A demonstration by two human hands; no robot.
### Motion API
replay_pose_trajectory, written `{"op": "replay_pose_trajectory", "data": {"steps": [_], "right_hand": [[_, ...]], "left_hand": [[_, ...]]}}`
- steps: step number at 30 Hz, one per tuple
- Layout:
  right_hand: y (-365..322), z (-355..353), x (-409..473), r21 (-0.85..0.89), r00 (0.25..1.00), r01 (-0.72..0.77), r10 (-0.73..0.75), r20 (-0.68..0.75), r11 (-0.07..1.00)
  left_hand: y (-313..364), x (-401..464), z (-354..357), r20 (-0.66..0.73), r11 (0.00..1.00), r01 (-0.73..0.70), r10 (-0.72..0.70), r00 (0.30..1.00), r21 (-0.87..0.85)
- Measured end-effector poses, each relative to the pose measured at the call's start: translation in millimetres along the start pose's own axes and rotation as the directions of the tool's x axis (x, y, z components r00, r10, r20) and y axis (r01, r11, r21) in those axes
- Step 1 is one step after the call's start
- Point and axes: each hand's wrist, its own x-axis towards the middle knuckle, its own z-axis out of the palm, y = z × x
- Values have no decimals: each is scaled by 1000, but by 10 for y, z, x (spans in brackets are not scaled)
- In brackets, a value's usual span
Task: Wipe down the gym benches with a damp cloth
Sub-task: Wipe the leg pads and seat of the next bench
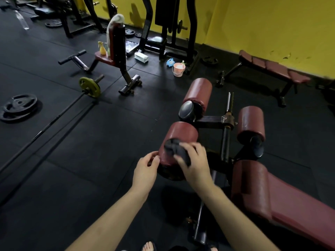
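A dark red padded bench (290,214) runs from the lower right, with several maroon roller pads at its far end. My right hand (195,163) holds a dark cloth (178,151) against the near left roller pad (181,134). My left hand (146,168) grips the left end of that same roller with curled fingers. Another roller (198,91) stands behind it and a third (251,122) is to the right.
A barbell with a yellow plate (90,87) lies on the black floor at left, near stacked black plates (19,106). An upright seat (116,49) with a spray bottle and towel stands behind. A pink bucket (179,69) and a flat bench (272,67) sit by the yellow wall.
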Motion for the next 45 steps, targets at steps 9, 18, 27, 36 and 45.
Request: {"op": "replay_pose_trajectory", "data": {"steps": [9,18,27,36,45], "right_hand": [[127,4,425,73,978,-192,197,-71,979],[189,50,461,26,996,-79,80,-38,997],[-6,26,-41,30,996,-53,55,-74,998],[385,13,845,33,971,-232,234,-57,972],[-124,41,-199,12,1000,12,-12,-10,1000]], "left_hand": [[82,-23,-129,-17,995,-3,5,1000,104],[-6,32,-60,51,996,84,-82,995,-18],[-56,-46,-71,-19,1000,3,-3,1000,-3],[-16,11,-52,20,991,84,-83,996,-103],[2,-16,-45,-60,996,85,-86,994,-25]]}}
